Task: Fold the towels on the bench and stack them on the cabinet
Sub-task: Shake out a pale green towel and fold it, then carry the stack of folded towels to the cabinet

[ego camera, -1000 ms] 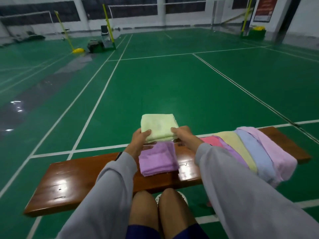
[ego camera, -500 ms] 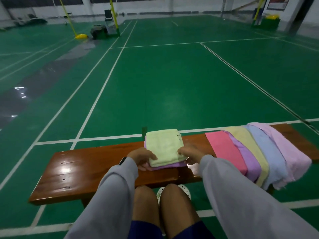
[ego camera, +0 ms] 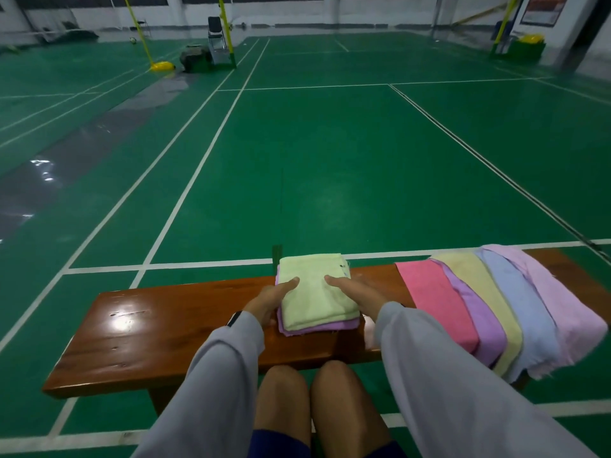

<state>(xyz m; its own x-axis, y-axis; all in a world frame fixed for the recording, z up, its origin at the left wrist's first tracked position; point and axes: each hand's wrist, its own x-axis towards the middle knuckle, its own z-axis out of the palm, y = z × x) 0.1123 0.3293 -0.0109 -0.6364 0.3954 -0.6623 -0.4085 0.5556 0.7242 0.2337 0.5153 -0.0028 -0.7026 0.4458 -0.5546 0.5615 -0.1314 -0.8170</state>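
Note:
A folded pale green towel (ego camera: 317,299) lies on a folded purple towel (ego camera: 317,328) in the middle of the brown wooden bench (ego camera: 158,332). My left hand (ego camera: 267,302) grips the left side of this stack, thumb flat on the green towel and fingers curled at the purple edge. My right hand (ego camera: 357,295) holds the right side the same way, its fingers hidden behind the stack. Unfolded towels hang over the right end of the bench: pink (ego camera: 433,299), purple (ego camera: 476,312), yellow (ego camera: 476,282), blue (ego camera: 522,309) and light pink (ego camera: 562,309). No cabinet is in view.
My bare knees (ego camera: 317,398) are just in front of the bench. Beyond it stretches a green court floor (ego camera: 330,160) with white lines. Far back stand yellow net posts (ego camera: 224,28), a chair (ego camera: 216,34) and a green bin (ego camera: 525,49).
The green towel came down from the air onto the purple one. My hands then slid from its near edge to the sides, thumbs on top.

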